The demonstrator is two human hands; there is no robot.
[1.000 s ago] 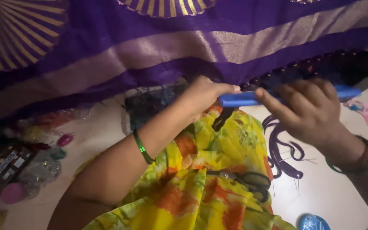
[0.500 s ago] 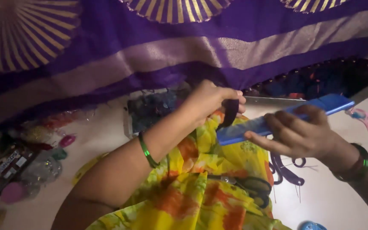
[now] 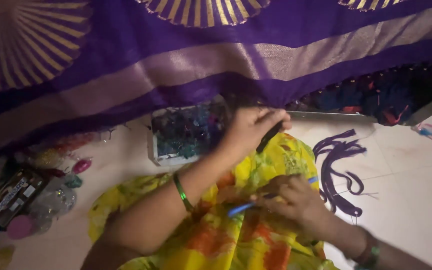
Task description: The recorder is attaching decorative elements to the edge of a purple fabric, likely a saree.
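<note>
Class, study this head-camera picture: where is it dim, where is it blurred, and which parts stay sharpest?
Head view: dim indoor light, darkest along the lower left edge; the left hand and right hand are smeared by motion blur, as is the blue stick; the purple cloth shows its gold bands fairly clearly; the pale floor is brightest, without harsh glare.

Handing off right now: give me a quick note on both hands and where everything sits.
Left hand: closed on a small dark piece, held above the yellow-orange cloth on the lap.
Right hand: gripping a blue rod-shaped tool, pressed low on that cloth.
Purple threads lie loose on the white floor to the right. A clear box of dark bits sits behind the left hand, below the purple and gold fabric.
What the dark piece is cannot be told; nothing shows as finished.
</note>
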